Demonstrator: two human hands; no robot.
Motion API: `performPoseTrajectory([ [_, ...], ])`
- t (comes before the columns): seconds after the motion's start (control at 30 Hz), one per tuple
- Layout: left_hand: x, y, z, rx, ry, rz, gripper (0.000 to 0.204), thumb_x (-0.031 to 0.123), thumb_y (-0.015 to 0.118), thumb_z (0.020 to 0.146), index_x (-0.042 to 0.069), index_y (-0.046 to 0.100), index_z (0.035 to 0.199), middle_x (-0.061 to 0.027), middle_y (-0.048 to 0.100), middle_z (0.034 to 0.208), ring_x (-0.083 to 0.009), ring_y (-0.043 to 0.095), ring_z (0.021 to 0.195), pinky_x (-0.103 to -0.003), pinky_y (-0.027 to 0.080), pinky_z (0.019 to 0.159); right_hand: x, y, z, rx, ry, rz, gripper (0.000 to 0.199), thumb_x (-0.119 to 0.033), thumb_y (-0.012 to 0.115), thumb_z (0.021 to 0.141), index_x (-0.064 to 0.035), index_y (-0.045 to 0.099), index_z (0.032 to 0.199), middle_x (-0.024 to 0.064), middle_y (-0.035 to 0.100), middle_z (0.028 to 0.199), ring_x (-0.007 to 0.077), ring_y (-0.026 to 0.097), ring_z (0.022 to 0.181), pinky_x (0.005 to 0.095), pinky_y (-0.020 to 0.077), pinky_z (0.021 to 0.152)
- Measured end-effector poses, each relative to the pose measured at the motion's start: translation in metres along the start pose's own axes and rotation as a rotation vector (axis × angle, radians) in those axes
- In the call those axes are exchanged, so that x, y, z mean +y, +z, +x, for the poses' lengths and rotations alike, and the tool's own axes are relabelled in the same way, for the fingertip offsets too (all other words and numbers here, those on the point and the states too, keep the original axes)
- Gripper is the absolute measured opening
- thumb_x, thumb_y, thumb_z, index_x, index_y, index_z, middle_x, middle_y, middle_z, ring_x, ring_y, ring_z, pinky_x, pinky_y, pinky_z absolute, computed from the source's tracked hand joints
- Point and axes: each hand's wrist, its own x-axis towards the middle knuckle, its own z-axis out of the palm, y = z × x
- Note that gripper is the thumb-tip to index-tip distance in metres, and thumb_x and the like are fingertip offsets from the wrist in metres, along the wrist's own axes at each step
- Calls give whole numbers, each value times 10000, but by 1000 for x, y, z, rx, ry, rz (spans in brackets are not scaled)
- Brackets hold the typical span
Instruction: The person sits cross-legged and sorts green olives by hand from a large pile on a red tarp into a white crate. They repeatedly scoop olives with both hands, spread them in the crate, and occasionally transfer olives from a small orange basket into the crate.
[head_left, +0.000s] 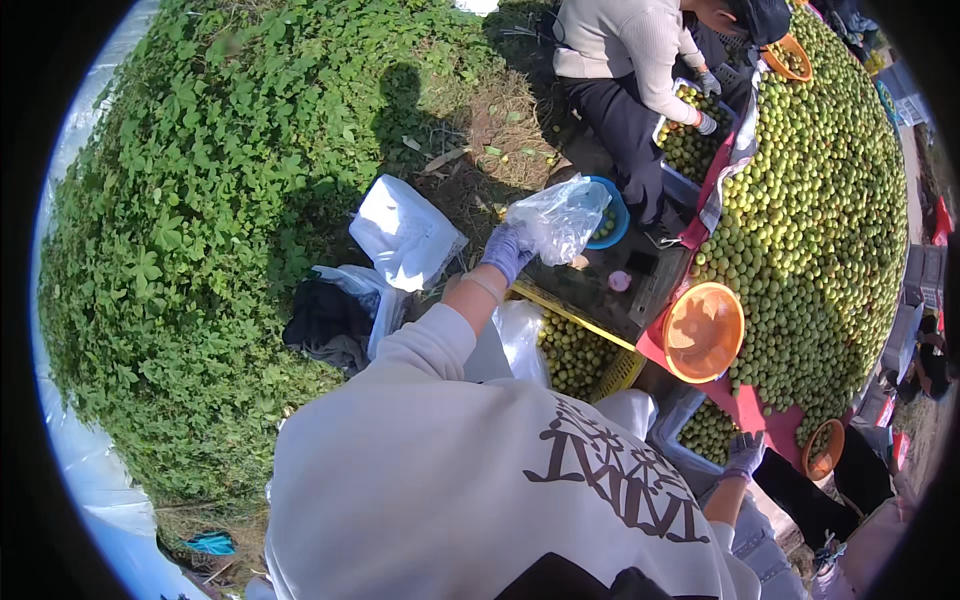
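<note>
My left hand (507, 250), in a purple glove, is stretched forward and grips a crumpled clear plastic bag (562, 215) above a dark box (600, 295). A blue bowl (612, 216) with a few green fruits sits just behind the bag. Lower right, my gloved right hand (745, 455) rests with fingers apart at the edge of a clear crate of green fruit (708, 430). A yellow crate of green fruit (585, 358) stands between my arms, beside another clear bag (520, 340).
A large heap of small green fruit (820, 200) lies on a red sheet (745, 405), with an orange bowl (703, 332) at its edge. Another person (625, 60) crouches at a fruit crate (690, 145). White bags (400, 235) and green ground cover (200, 230) lie to the left.
</note>
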Motion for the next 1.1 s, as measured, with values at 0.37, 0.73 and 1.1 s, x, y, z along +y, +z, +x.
performPoseTrajectory([
  [0.37,79,-337,17,659,-110,-303,309,371,640,934,132,604,1126,-108,656,939,-265,648,738,-388,593,558,142,364,-143,-1106,-97,-1206,292,-222,650,942,-49,628,1177,90,686,967,170,626,852,324,516,789],
  [0.73,378,-248,51,-65,718,-364,412,96,587,976,32,483,1369,-157,566,1336,-297,597,1187,-423,542,1000,126,327,-67,-976,-343,-1450,214,-254,625,947,-53,642,1019,82,665,805,186,637,711,321,520,677],
  [1.1,-21,-147,86,-605,396,1632,335,325,621,939,51,660,1127,-160,695,1052,-298,661,983,-390,502,878,127,294,-109,-834,13,-1424,218,-262,630,970,-64,644,1060,7,646,830,117,605,720,268,495,644],
])
